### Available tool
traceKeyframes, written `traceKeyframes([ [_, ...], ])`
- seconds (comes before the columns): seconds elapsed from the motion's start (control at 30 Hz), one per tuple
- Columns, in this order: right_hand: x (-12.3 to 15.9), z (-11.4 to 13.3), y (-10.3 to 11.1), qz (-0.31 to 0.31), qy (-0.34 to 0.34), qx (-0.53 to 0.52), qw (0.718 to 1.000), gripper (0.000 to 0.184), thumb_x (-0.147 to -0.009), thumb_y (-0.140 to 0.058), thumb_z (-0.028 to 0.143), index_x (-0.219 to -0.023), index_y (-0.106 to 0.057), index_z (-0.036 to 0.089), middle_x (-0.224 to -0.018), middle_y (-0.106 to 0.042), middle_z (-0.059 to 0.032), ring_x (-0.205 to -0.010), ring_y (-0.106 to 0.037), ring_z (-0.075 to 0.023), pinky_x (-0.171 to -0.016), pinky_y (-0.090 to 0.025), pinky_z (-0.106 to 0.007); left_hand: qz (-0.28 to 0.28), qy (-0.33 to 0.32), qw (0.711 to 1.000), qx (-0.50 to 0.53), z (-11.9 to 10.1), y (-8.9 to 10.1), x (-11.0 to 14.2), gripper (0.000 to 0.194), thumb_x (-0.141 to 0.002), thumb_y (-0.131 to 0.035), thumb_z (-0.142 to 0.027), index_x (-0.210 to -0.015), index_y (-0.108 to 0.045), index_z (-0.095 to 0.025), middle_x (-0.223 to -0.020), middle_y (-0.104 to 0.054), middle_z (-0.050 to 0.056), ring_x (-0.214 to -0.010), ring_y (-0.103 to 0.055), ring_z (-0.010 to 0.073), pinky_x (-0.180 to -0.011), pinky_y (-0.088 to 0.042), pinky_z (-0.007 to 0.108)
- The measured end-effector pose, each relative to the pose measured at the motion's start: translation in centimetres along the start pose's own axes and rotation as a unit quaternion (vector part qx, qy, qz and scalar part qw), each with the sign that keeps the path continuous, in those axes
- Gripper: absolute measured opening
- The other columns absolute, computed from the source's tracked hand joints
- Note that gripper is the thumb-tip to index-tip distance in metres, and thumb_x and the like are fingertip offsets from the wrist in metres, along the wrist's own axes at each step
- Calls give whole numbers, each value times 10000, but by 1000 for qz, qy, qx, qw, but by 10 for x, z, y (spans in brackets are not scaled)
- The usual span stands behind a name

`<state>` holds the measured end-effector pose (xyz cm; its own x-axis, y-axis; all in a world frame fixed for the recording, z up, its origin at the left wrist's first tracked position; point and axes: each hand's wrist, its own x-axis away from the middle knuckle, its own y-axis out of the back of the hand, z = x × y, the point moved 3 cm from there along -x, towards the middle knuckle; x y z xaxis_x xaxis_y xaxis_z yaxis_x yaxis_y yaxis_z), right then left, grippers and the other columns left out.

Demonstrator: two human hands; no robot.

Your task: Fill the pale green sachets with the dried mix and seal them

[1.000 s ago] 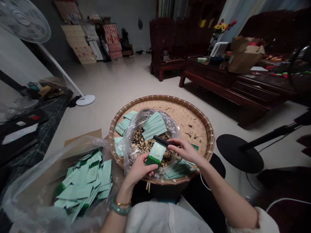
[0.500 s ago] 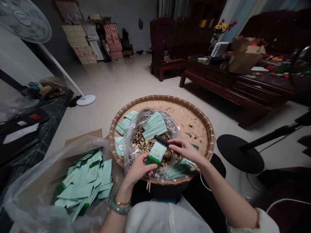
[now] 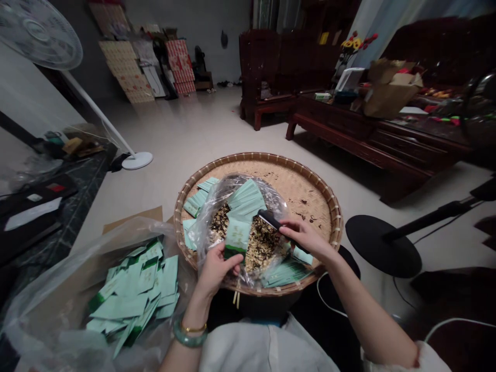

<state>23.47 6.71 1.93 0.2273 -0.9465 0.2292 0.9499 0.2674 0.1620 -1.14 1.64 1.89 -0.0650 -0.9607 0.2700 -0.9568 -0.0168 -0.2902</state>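
Note:
My left hand [image 3: 219, 266] pinches a pale-green packet [image 3: 237, 235] by its dark-green lower end, upright over the clear plastic bag [image 3: 205, 222]. In my right hand [image 3: 304, 235] is a slim black clamp-like tool [image 3: 270, 219] with a pale inner edge, resembling a small hair straightener. Its tip stands apart from the packet, to the right. Loose dark and golden dried bits [image 3: 263, 245] lie in the open bag. On top of them at the back rests a fan of flat packets [image 3: 248, 199]. All this sits in a round woven tray [image 3: 310, 181].
More packets [image 3: 287, 273] lie at the tray's near right, others [image 3: 196, 202] on its left. A large plastic bag [image 3: 50, 305] with many packets [image 3: 135, 289] stands at the left. Nearby are a white fan [image 3: 137, 160], a black stand base [image 3: 382, 243] and a dark wooden table [image 3: 349, 134].
The black tool has come off the packet's upper edge and moved right with my right hand. My left hand has shifted the packet slightly left and turned it more upright.

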Motion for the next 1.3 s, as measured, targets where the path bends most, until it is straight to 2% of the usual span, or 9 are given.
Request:
traceKeyframes([
  [0.1, 2, -9, -8, -1, 40, 144, 989, 391, -772, -633, 431, -1060, -652, 167, -907, -692, -76, -738, -622, -197, -614, -490, -296, -141, -163, 957, 193, -15, 12, 4, 344, -510, -860, -281, -764, -649, -183, -622, -673, -42, -477, -588, 60, -478, -482, 133],
  [0.2, 3, -11, -20, -14, 96, 243, 965, 375, -789, -631, 389, -1104, -637, 187, -1043, -682, -92, -916, -626, -244, -781, -480, -350, -165, -214, 925, 266, -25, 16, 7, 558, -610, -819, -325, -1120, -594, -338, -1058, -700, -11, -632, -643, 46, -558, -504, 112],
  [0.33, -7, -8, -35, -19, 156, 324, 933, 249, -847, -566, 336, -1033, -648, 193, -931, -688, -78, -835, -630, -226, -730, -473, -327, -125, -178, 949, 230, -23, 11, 5, 572, -651, -794, -302, -1173, -561, -275, -1055, -695, 45, -630, -656, 74, -573, -523, 151],
  [0.57, -51, 12, -43, -174, 227, 354, 890, 277, -867, -543, 283, -1116, -579, 165, -1024, -624, -125, -863, -589, -219, -782, -455, -340, -81, -106, 986, 101, -9, -3, 2, 426, -684, -746, -263, -1056, -565, -159, -831, -703, 37, -580, -638, 92, -539, -513, 177],
  [0.73, -75, 13, -51, -188, 167, 351, 902, 274, -790, -625, 247, -1047, -592, 157, -873, -626, -78, -798, -563, -213, -701, -419, -306, -81, -72, 993, 49, -4, -5, 0, 410, -673, -735, -292, -1022, -579, -142, -819, -705, 44, -584, -631, 99, -534, -509, 189],
  [0.83, -80, 12, -53, -187, 158, 318, 916, 151, -757, -629, 219, -896, -625, 160, -746, -606, -40, -700, -538, -187, -640, -392, -279, -84, -56, 994, 49, 1, -4, -2, 412, -660, -739, -297, -1005, -585, -133, -805, -704, 46, -581, -628, 98, -532, -508, 189],
  [0.97, -78, 15, -55, -159, 184, 293, 925, 64, -732, -568, 133, -720, -626, 157, -674, -596, -27, -641, -529, -163, -607, -393, -258, -82, -44, 994, 62, 4, -4, -4, 408, -671, -736, -302, -1006, -575, -132, -798, -700, 45, -575, -627, 96, -528, -503, 187],
  [1.17, -46, 29, -51, -109, 309, 188, 926, 200, -703, -491, 82, -776, -650, 181, -780, -650, -34, -715, -585, -158, -655, -460, -255, -78, -27, 981, 174, 3, 2, -6, 505, -758, -653, -436, -1168, -489, -192, -986, -693, 87, -737, -684, 166, -600, -540, 252],
  [1.3, -24, 33, -51, -103, 356, 142, 918, 186, -739, -511, 112, -778, -664, 210, -829, -683, -49, -805, -624, -188, -732, -495, -313, -50, 15, 985, 164, 3, -2, -5, 577, -681, -744, -374, -1178, -546, -161, -1007, -699, 104, -853, -677, 206, -651, -548, 259],
])
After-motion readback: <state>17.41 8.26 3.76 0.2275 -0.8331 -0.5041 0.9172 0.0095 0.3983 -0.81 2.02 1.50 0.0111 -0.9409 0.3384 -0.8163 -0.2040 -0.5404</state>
